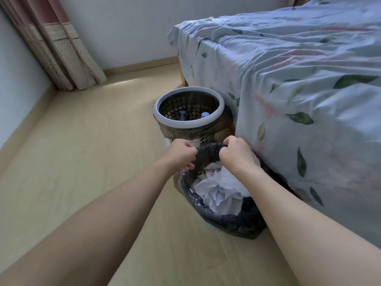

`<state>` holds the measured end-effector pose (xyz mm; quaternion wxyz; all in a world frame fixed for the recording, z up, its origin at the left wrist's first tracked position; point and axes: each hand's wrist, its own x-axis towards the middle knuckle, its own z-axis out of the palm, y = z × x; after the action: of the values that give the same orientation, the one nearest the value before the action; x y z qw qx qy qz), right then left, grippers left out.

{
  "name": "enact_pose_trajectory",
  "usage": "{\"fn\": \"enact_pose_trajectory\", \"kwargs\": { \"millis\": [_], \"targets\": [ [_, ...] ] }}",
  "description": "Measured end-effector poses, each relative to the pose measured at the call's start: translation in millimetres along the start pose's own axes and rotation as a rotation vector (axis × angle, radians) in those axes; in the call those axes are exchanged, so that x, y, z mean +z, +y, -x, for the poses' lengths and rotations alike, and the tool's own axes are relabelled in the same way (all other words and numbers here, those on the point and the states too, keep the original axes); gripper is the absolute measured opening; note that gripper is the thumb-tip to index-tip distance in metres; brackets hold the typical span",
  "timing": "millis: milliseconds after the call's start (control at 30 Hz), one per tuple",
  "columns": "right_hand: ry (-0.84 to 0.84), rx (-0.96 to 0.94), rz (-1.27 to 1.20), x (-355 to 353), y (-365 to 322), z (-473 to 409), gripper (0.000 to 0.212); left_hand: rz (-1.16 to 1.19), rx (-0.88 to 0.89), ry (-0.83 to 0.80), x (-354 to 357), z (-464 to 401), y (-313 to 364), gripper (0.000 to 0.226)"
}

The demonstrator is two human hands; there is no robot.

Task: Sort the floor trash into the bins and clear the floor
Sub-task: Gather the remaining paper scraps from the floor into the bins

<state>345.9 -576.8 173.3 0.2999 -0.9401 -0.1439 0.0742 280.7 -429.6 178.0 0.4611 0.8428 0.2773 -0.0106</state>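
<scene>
There is just the one view, from the person's head, tilted forward and down over outstretched arms. It sits close above the near bin [222, 217], which fills the lower middle; beyond that bin the floor [86, 145] runs toward the far wall.

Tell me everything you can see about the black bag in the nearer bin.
The black bag is thin, glossy, wrinkled plastic lining the nearer bin, its edge folded over the rim. It stands on the floor beside the bed and holds crumpled white paper. The left hand and right hand both grip its far edge, bunching it upward.
</scene>
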Motion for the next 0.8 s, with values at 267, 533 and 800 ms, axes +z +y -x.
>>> {"fn": "enact_pose_trajectory", "kwargs": {
  "millis": [267,533,800],
  "targets": [
    [-0.291,-0.508,-0.129,172.4,-148.3,40.7,0.037,-0.122,-0.237,0.255,-166.7,32.5,-140.7,0.015],
    [-0.831,-0.508,0.241,357.6,-170.7,118.7,0.031,-0.445,-0.471,0.127,-221.9,89.6,-343.9,0.015],
    [-0.797,-0.463,0.248,419.7,-164.6,160.2,0.01,-0.746,-0.396,0.006,-169.8,78.3,-426.7,0.018]
  ]
}}
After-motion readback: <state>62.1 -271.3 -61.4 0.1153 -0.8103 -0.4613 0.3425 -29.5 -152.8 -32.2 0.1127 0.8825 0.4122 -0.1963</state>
